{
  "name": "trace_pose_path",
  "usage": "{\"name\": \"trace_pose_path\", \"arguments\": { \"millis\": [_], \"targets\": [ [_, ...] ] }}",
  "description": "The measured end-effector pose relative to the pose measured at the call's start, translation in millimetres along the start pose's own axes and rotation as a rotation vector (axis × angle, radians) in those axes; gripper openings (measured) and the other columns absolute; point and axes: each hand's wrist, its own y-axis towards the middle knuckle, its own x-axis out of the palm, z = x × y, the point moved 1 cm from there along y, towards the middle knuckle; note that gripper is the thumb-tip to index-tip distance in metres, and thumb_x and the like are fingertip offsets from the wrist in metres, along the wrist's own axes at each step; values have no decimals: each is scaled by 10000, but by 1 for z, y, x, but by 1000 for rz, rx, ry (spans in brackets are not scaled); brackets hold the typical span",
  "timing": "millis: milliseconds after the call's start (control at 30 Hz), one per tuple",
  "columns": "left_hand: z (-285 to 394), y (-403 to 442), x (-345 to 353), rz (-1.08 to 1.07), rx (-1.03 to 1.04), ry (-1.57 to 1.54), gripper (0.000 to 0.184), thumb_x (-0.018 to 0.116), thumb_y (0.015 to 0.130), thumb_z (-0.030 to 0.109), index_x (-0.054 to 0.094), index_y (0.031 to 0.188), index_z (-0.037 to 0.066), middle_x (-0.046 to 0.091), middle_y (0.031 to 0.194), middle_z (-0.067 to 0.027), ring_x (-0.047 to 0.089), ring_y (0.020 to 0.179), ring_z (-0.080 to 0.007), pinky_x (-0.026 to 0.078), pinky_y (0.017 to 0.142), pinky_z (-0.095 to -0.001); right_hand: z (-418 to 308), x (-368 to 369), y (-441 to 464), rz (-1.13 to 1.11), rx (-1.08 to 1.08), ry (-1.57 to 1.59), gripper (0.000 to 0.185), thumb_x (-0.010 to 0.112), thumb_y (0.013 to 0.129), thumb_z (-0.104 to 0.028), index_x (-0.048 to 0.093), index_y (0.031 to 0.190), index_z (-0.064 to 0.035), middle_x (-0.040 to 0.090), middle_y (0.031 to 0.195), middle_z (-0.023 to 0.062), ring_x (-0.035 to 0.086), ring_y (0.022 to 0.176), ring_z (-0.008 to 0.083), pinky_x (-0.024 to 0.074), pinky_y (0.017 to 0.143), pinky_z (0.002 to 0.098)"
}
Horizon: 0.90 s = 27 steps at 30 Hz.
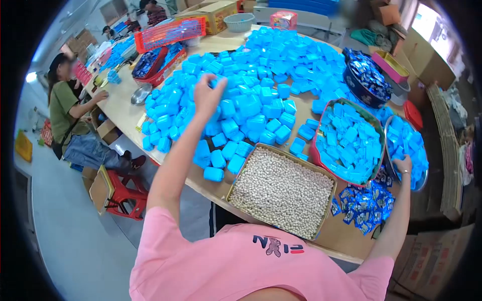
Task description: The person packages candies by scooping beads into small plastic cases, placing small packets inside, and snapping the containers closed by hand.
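Head view: noted a broad desk (123, 108) bearing a large heap of blue boxes (251, 105), piled in front of the body, probably for easy reach from either side. Right of the heap, a pink-rimmed basin (315, 156) full of blue pieces (351, 140). At the near edge, a shallow tray (327, 207) of pale pellets (281, 190), likely walled against rolling. Far right, a metal basin (426, 179) with more blue parts (401, 138). Beyond it, a dark bowl (357, 91) heaped with packets (369, 75); loose sachets (369, 203) beside the tray, probably kept within arm's reach. Left hand (206, 98) above the heap, grip apart; contact with any box, cannot tell. Right hand (403, 164) in among the blue parts, apparently for picking; state of grip hidden, cannot tell.
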Motion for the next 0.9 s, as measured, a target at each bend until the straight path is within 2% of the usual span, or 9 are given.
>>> {"name": "trace_pose_path", "arguments": {
  "millis": [333, 433, 500, 600, 633, 700, 733, 767, 900],
  "targets": [
    [-61, 72, 44, 115, 320, 438, 734, 607, 785, 622, 576, 1189, 10, 607, 1137, -186, 563, 1051, -351, 442, 915, -420, 49, -18, -35, -44, -270, 185, 644, 740, 775, -372, 532, 1257, 0, 604, 1145, 196, 580, 982, 286, 467, 900, 349],
    [-28, 30, 11, 92, 604, 369, 658, 632, 821, 536, 564, 1207, 7, 593, 1183, -176, 556, 1068, -337, 414, 953, -424, 14, -37, -84, 281, -495, 7, 533, 690, 838, -316, 536, 1245, -9, 606, 1115, 148, 567, 952, 239, 461, 884, 332],
    [13, -45, -35, -30, 675, 141, 463, 711, 834, 265, 561, 1193, 14, 596, 1146, -165, 553, 1045, -305, 427, 928, -386, -38, -79, -160, 332, -537, -42, 468, 678, 854, -278, 548, 1213, -7, 615, 1062, 122, 565, 909, 209, 464, 859, 316],
    [-14, -190, -126, -410, 505, 127, 289, 619, 818, 20, 575, 1103, 21, 602, 866, -98, 570, 771, -212, 476, 665, -301, -51, -120, -304, -292, -269, 373, 112, 620, 863, -113, 613, 937, -29, 591, 822, 40, 534, 730, 121, 452, 699, 240],
    [-56, -244, -158, -654, 229, 90, 230, 607, 787, 7, 583, 1016, 6, 576, 779, -87, 512, 654, -198, 439, 621, -292, -25, -116, -353, -680, -112, 449, 102, 613, 817, -81, 635, 901, -28, 605, 788, 27, 544, 712, 123, 457, 672, 246],
    [-111, -314, -179, -673, 337, 21, 172, 593, 781, 0, 579, 953, 6, 570, 788, -90, 473, 628, -183, 408, 598, -288, 6, -97, -440, -1356, -42, 216, 219, 634, 758, -118, 671, 954, -27, 675, 851, 12, 563, 702, 108, 467, 658, 253],
    [-99, -381, -163, -865, 449, -945, 202, 494, 856, 85, 591, 1033, 81, 578, 902, -87, 509, 740, -208, 412, 716, -314, 24, -75, -492, -1563, 144, 127, 282, 617, 784, -132, 665, 1045, -37, 698, 968, 64, 598, 772, 166, 481, 707, 293],
    [-89, -438, -115, -918, 486, -1939, 278, 394, 931, 170, 603, 1114, 156, 586, 1017, -85, 545, 851, -234, 416, 834, -340, 11, -72, -529, -1547, 116, 269, 287, 630, 770, -174, 659, 1016, -29, 678, 908, 52, 559, 722, 165, 466, 672, 289],
    [-117, -482, -128, -942, 426, -2015, 272, 401, 930, 166, 605, 1109, 148, 589, 1012, -84, 550, 845, -228, 420, 826, -332, 81, -1, -697, -1512, 179, 430, 366, 581, 786, -278, 626, 1009, 10, 643, 855, 91, 509, 713, 206, 439, 658, 305]
  ]
}}
